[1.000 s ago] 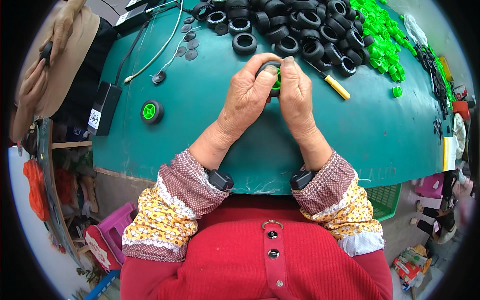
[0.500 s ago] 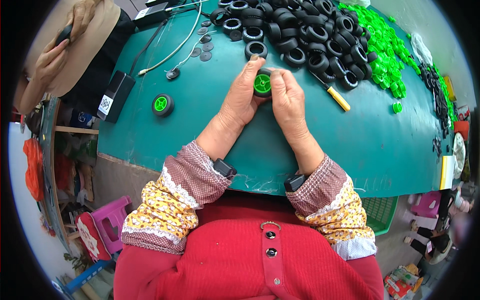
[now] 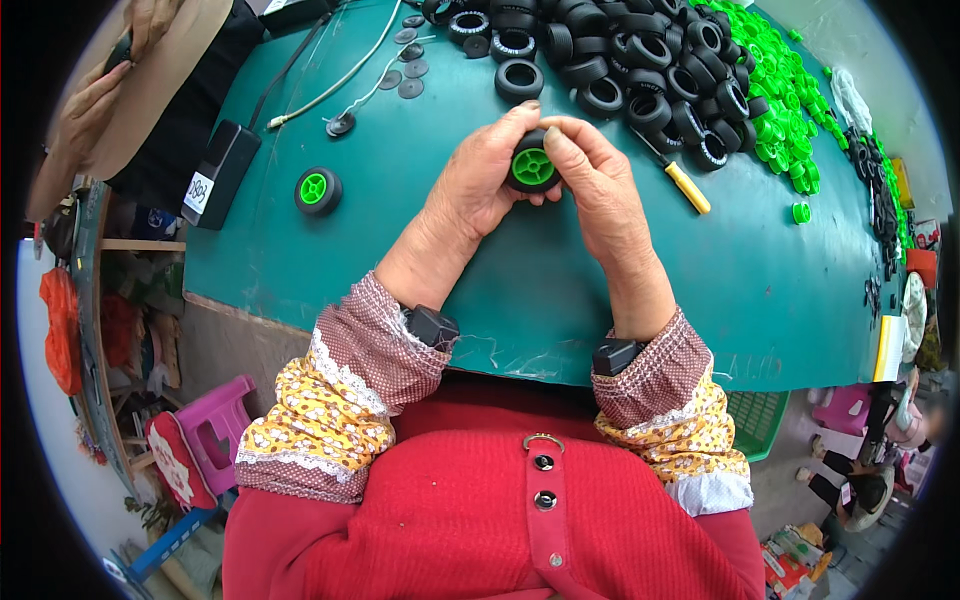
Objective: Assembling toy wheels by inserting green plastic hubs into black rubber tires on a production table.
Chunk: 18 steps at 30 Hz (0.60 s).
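Note:
Between my two hands, above the green tabletop (image 3: pixel 420 300), is a small toy wheel (image 3: pixel 533 163) with a black tyre and a green spoked hub facing up. My left hand (image 3: pixel 482 170) is closed around its left side, thumb along the far edge. My right hand (image 3: pixel 598 178) grips the wheel from the right with thumb and fingers; some fingertips show below it. A second wheel (image 3: pixel 318 191) of the same kind lies on the table to the left. Just beyond my hands lies a loose black tyre (image 3: pixel 519 80).
Black tyres (image 3: pixel 650 70) are heaped at the back, beside a pile of green hubs (image 3: pixel 785 130). A yellow-handled screwdriver (image 3: pixel 687 188) and one hub (image 3: pixel 801 213) lie to the right. Left are a black box (image 3: pixel 222 175), a cable (image 3: pixel 335 88), dark discs (image 3: pixel 411 88) and another person's hands (image 3: pixel 95 100).
My right hand has shifted slightly right and its thumb now presses at the hub's edge. The held wheel has turned a little, with its green face showing more fully.

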{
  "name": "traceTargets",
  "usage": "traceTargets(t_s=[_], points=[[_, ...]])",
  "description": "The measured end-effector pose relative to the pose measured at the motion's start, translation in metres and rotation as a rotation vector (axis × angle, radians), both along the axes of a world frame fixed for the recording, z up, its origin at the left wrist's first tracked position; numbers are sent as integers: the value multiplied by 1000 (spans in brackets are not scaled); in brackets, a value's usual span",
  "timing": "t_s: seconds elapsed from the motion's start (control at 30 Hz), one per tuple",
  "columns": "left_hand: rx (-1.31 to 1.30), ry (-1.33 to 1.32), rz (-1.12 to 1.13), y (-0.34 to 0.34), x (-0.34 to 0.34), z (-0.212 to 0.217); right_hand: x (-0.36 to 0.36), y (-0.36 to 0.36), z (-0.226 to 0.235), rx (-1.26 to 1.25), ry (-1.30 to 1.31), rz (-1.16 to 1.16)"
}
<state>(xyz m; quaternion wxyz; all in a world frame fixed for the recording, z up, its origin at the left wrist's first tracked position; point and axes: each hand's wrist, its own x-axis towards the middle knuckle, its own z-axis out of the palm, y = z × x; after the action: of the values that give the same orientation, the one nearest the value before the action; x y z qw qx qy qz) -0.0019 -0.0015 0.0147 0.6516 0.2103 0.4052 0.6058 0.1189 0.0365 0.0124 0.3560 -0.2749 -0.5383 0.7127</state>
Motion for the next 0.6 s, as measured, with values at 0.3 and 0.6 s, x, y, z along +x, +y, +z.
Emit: traceTargets(t_s=[0.3, 0.6], points=[[88, 183, -79, -1, 5, -7, 3, -2, 0, -132, 78, -6], [88, -28, -30, 4, 8, -3, 5, 3, 4, -82, -17, 54]])
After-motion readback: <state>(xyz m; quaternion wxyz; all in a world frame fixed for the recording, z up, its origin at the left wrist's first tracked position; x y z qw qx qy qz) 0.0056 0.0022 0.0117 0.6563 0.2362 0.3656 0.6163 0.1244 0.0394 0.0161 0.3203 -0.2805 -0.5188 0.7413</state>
